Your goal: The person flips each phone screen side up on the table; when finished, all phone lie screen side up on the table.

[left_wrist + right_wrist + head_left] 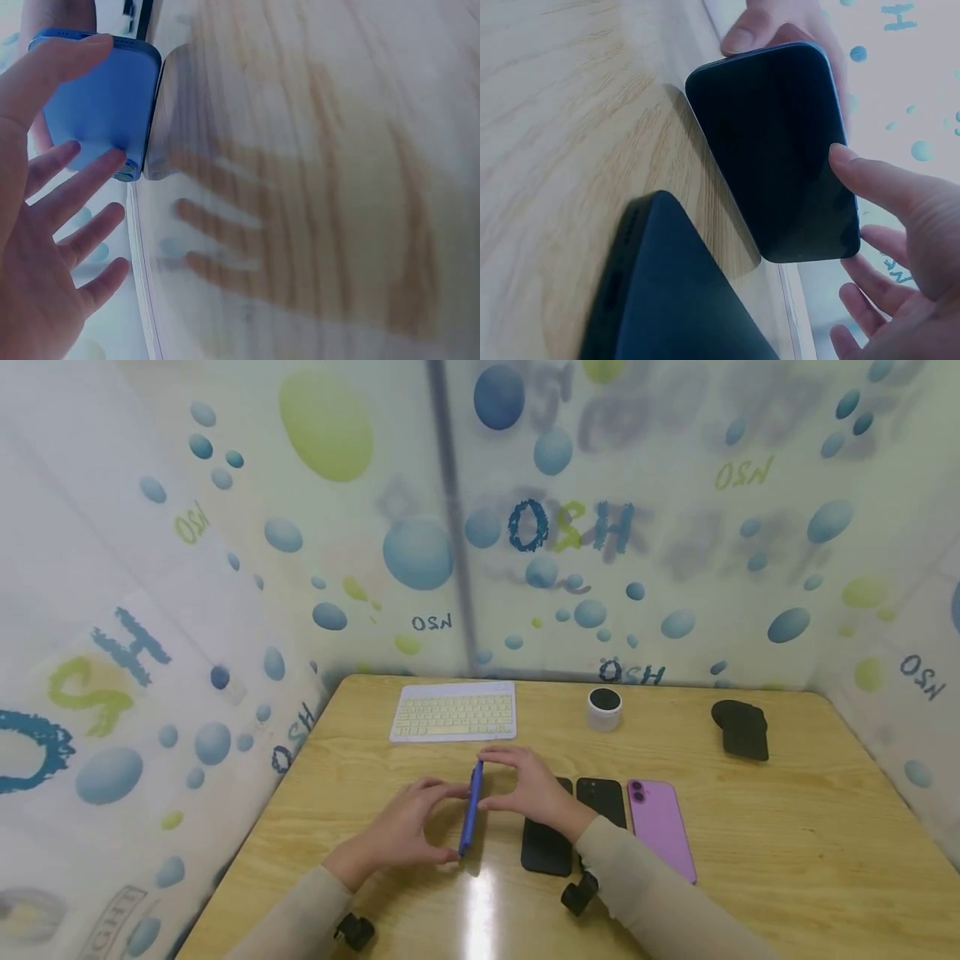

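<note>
A blue smartphone [471,810] stands tilted up on its long side, on or just above the table, between both hands. My left hand [401,827] holds it from the left, thumb at its near end and fingertips by the blue back [97,97] and camera. From the right, my right hand [536,789] pinches it at the far end; the thumb lies on the dark screen [769,165], fingers at the end edge. Under the right wrist lies a black phone [547,847], partly hidden. Beside it are a second black phone [603,797] and a purple phone [663,827].
A white keyboard [454,713] lies at the back of the wooden table [787,835]. To its right stand a white cylinder with a black top [603,710] and a dark, flat-looking object [742,731]. Patterned curtains [570,468] surround the table's back and sides.
</note>
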Available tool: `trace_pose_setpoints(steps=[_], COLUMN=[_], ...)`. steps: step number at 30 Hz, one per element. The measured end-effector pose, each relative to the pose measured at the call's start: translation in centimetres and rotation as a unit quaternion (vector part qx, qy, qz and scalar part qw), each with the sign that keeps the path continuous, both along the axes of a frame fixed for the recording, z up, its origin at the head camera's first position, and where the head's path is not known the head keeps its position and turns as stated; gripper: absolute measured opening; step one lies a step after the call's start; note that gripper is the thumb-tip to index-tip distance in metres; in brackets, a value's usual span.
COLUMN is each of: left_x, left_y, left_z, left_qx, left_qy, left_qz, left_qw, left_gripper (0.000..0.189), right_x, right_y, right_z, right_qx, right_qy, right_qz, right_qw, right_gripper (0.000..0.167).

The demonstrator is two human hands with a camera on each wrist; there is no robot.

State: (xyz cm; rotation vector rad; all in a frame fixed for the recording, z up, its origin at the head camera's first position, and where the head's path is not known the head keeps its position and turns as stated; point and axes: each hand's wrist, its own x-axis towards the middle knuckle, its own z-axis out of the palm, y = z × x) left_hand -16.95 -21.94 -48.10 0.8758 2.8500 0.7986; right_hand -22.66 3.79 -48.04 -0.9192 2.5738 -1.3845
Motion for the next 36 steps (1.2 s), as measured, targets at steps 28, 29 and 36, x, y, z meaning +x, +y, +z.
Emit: trace_pose_setpoints(steps=[28, 29, 36], left_x=[-0.6, -0.6, -0.6], left_y=[-1.8, -1.9, -2.4], left_z=[1.3, 1.3, 1.1], left_qx=[0.037, 0.038, 0.044], left_qy=[0.077, 0.079, 0.078], left_qz=[-0.052, -0.053, -0.051], left_qw=[0.9950, 0.9947, 0.9946], left_gripper=[0.095, 0.095, 0.095], right_x=[0.0, 0.0, -0.4], right_y=[-2.2, -2.2, -2.1], right_z=[-0.4, -0.5, -1.0], right_qx=[0.017, 0.016, 0.021], right_qy=[0.013, 0.010, -0.001], right_qz=[0.004, 0.003, 0.004], right_qw=[0.9998, 0.9998, 0.9998], right_gripper=[0.091, 0.092, 0.094])
